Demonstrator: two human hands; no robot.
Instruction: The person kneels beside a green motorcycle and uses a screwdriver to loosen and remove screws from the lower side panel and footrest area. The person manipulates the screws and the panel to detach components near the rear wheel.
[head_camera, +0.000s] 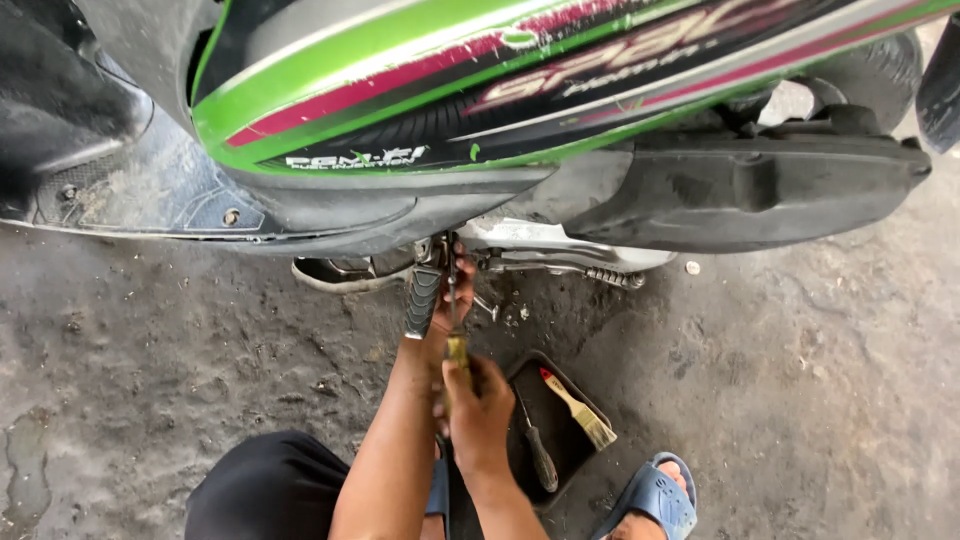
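1. Centrally, just below the middle of the frame, the right hand (480, 410) is closing in a full fist around the yellowish handle of a screwdriver (455, 320), with no gap showing between fingers and handle.
2. Running up the frame from that fist, the screwdriver is lying nearly vertical in the picture: handle at the lower end, thin shaft pointing up toward the underside of the scooter (560, 120), where its tip is disappearing among the metal parts (the exact contact point is too dark to tell).
3. Reaching further up, the left hand (455, 300) is sitting beside the shaft, closer to the tip than the right one is; its fingers are curling near the shaft and the black footpeg (422, 300), though whether they are gripping anything cannot be told.
4. Just right of the right hand, a dark tray (570, 455) is lying on the ground (800, 400), holding a paintbrush (580, 408) and a second screwdriver (538, 450).
5. At the bottom right, a blue sandal (655, 500) is resting on the ground.
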